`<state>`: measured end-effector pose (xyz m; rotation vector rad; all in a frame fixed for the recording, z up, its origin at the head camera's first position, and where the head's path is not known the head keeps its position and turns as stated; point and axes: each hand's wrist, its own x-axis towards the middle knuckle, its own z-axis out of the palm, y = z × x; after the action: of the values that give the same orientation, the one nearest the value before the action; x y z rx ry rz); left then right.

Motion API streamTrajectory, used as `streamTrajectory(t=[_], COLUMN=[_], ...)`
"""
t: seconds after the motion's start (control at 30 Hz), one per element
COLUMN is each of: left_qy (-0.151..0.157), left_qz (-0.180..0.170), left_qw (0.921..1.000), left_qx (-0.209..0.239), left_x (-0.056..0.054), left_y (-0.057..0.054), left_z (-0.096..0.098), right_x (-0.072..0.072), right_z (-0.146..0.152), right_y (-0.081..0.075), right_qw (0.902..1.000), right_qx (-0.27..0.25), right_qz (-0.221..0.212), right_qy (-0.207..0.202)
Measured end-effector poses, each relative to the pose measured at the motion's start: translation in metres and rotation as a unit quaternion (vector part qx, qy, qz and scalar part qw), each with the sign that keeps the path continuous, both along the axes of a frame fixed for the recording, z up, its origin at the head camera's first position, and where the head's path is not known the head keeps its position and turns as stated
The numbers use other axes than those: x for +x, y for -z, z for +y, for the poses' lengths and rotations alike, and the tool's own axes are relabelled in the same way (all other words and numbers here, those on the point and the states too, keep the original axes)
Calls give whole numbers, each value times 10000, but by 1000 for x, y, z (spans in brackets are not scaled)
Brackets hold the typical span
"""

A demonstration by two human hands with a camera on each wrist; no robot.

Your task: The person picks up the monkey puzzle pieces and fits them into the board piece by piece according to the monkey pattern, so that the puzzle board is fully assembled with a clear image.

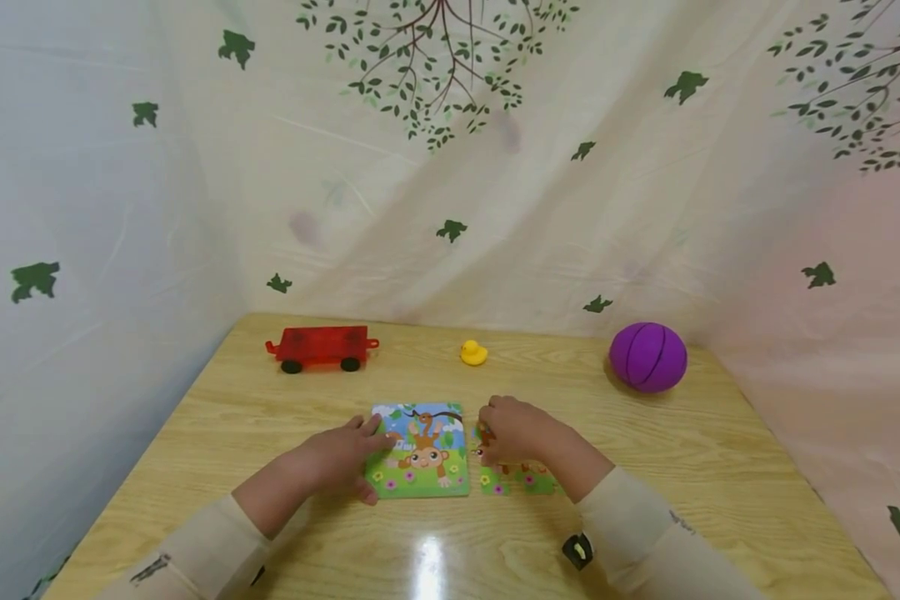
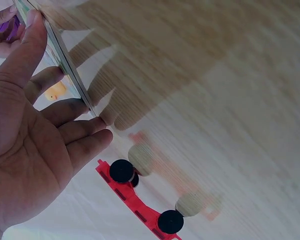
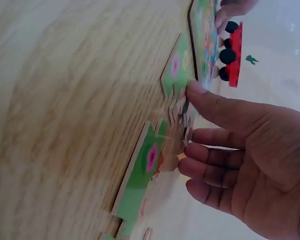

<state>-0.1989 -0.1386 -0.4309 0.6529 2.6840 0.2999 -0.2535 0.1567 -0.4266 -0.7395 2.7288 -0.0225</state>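
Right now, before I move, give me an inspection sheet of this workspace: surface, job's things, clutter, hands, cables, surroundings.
Surface: wood-grain table, with a bright reflection near the front.
Job's things: monkey picture board; loose puzzle pieces on its right.
Clutter: red wagon, yellow duck and purple ball, spaced along the far side.
Hands: left hand touches the board's left side; right hand is at the pieces, its grip unclear.
Cables: nothing seen.
Surroundings: pale fabric backdrop printed with green leaves and branches.
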Motion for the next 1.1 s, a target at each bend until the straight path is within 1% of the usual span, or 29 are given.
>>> streamTrajectory(t=[0.07,0.17,0.3,0.43,0.5,0.57,0.67,0.77,0.83,0.93,1.0,1.07,1.1], left_qy=[-17,-26,-21,-25,-16,-15,-11,-14,-26,-66,-88,-99,-98], left_qz=[-10,-6,-4,-30,-14,2,23,3,-42,-82,-82,-65,-65], left_qw=[10000,10000,10000,9999,10000,10000,10000,10000,10000,9999,9999,9999,9999], left_qx=[2,32,76,94,97,96,86,79,78,57,42,33,21], left_x=[1,1,2,1,1,1,1,1,1,0,0,-2,-2], left_y=[0,0,-1,-1,-1,-1,-1,-1,-1,-1,0,1,2], left_z=[-1,-1,0,0,0,0,0,-1,-1,-1,-1,-1,0], right_x=[-1,-2,-4,-6,-8,-9,-14,-20,-24,-28,-30,-31,-32], right_z=[0,0,1,2,3,3,3,4,3,-4,-12,-23,-28], right_y=[2,2,1,0,-2,-4,-6,-11,-16,-21,-21,-16,-12], right_qw=[10000,9997,9989,9985,9976,9950,9873,9771,9686,9530,9430,9380,9370], right_qx=[-63,-211,-421,-535,-679,-997,-1549,-2026,-2288,-2618,-2750,-2805,-2815], right_qz=[7,-94,-194,12,51,-56,-349,-644,-949,-1486,-1824,-1979,-2010], right_qy=[44,127,107,-62,-99,-27,24,-82,-190,-353,-428,-485,-493])
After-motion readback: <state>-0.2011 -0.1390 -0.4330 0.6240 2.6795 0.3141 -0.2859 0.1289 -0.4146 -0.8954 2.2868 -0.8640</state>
